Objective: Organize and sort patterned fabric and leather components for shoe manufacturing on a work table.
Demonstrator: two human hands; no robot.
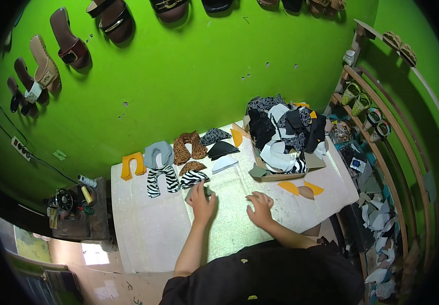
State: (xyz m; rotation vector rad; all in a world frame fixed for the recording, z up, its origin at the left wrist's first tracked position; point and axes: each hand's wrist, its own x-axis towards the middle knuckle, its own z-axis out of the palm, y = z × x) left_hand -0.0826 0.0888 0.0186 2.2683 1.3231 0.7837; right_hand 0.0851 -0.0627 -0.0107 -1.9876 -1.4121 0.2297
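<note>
My left hand [202, 203] is on the table with its fingers closed on a small grey-green cut piece [208, 192], mostly hidden under them. Just beyond it lies a zebra-print half-round piece [195, 178]. My right hand [261, 208] hovers over or rests on the table with loosely curled, parted fingers and nothing in them. Sorted stacks stand beyond my left hand: yellow U-shaped pieces [133, 166], grey ones [159, 154], leopard-print ones [190, 147] and zebra-print ones [163, 181]. Near them are a black piece [222, 149] and a white piece [225, 163].
A cardboard box [283, 177] heaped with mixed scraps stands at the table's back right. Yellow half-rounds [313, 188] lie before it. A sewing machine [65, 201] is at the left. Sandals [72, 40] hang on the green wall; a wooden rack [382, 137] stands right.
</note>
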